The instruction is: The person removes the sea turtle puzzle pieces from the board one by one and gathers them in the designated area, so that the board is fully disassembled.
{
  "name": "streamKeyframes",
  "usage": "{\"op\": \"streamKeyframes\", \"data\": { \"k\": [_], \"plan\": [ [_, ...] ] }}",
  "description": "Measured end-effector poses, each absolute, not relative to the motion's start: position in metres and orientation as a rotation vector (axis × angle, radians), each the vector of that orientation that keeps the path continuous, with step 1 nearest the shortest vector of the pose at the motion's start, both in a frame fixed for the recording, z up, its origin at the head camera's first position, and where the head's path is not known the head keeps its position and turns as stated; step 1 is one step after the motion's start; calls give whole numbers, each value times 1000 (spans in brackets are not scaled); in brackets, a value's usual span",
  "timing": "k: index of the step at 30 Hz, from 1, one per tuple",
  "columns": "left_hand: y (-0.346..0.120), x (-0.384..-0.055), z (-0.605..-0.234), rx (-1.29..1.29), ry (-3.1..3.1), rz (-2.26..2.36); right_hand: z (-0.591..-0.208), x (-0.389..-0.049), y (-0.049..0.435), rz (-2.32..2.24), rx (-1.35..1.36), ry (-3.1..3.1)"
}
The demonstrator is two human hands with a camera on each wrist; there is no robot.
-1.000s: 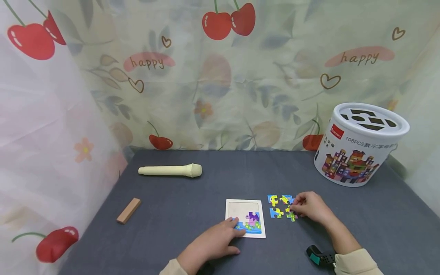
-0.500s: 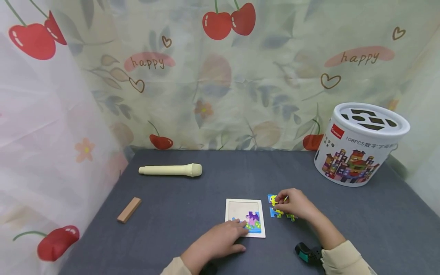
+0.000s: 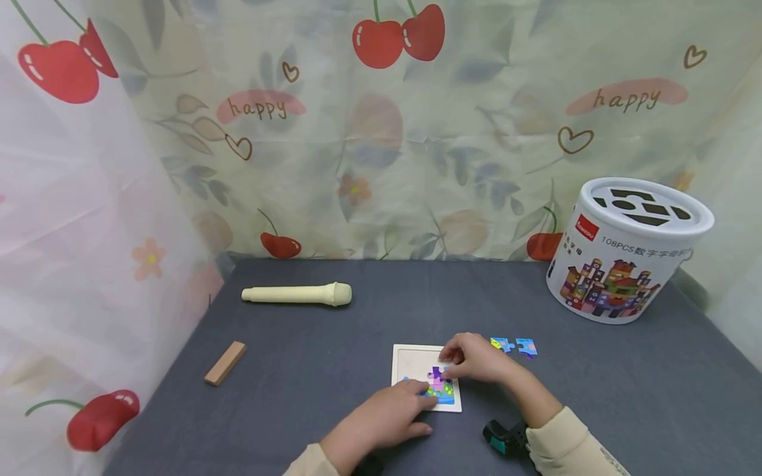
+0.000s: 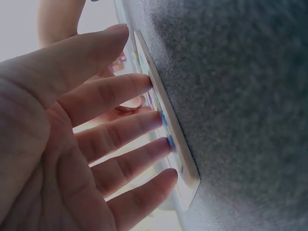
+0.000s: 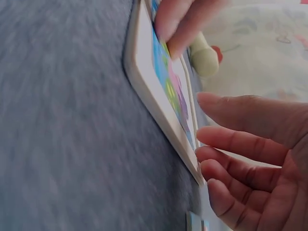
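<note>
Flat, squarish puzzle tray [image 3: 412, 361], sides running near-far and left-right, left hand [image 3: 389, 415] spread on its near part, right hand [image 3: 481, 359] half-curled at its right edge, any hold unclear

Square wooden tray [image 3: 412, 361] is pretty pale; flat jigsaw pieces [image 3: 440, 389] inside are pink, purple, blue and green. Round white plastic bucket [image 3: 628, 261] has a multicoloured block print; pale fabric backdrop [image 3: 419, 175] has a red-cherry pattern.

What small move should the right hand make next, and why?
Perhaps lower the right hand toward the bare upper part of the puzzle tray: that hand is at its upper right, and the left hand rests on it. Whether the right holds anything is unclear.
</note>
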State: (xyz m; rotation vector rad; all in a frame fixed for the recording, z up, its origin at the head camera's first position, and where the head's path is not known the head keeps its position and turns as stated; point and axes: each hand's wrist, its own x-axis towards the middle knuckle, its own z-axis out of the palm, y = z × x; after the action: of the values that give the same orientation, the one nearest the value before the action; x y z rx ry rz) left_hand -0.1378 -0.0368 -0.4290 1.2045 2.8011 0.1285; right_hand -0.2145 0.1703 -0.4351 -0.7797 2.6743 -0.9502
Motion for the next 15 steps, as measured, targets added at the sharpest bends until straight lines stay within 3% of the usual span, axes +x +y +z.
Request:
{"op": "streamKeyframes", "data": {
  "k": [15],
  "plan": [
    [-37, -138, -433, 1198, 2795, 165, -438, -211, 158, -925, -749, 2622]
  ]
}}
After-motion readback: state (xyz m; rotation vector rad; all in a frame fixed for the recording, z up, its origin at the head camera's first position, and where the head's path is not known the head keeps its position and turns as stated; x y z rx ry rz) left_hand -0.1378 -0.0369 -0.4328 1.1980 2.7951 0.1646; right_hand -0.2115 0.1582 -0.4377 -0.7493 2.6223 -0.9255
